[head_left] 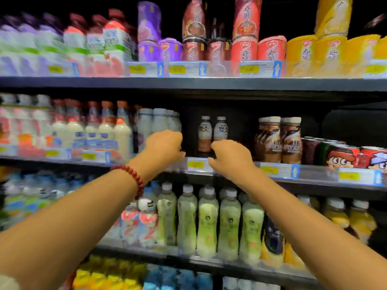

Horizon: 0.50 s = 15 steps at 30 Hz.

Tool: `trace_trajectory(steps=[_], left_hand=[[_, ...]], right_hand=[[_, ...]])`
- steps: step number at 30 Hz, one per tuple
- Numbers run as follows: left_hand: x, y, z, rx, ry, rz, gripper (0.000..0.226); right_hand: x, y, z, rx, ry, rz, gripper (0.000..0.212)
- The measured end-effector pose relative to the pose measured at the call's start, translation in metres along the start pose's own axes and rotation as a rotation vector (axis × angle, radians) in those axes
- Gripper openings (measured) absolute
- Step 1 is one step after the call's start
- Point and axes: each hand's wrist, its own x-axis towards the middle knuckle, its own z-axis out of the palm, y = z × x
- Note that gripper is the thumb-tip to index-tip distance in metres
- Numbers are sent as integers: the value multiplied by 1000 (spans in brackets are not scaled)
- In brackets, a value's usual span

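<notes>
At middle shelf [314, 171] front, both forearms reach forward and up.
Left hand [165, 144], fingers curled, sits beside left small bottle [204, 135]. Right hand [229, 156], also curled, covers the base of right small bottle [221, 128]. Whether either hand grips anything cannot be told.

One view only. The head-worn camera is looking forward and slightly down at a shop shelving unit, facing it nearly square on. It is sitting close: both forearms are entering from the lower corners, and the left hand [165, 145] and right hand [228, 158] are meeting the middle shelf [314, 174] near frame centre. The wide lens is bowing the top shelf [209, 83] and tilting the lower shelf [209, 262]. The left side is showing blur; the centre is reading sharper.
</notes>
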Motion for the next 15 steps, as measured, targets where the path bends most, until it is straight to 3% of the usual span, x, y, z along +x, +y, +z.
trace_trajectory(steps=[6,11,15], left_hand=[[-107,-148,-7,106,-106,-90,34],[-201,-249,13,203,-243,-179,25],[-262,-304,32,171,-370,-232,35]], right_hand=[[-16,-168,24,104,-63,-95,27],[-41,-298,52,160,-215,-191,10],[-65,-370,78,180,-323,-249,28]])
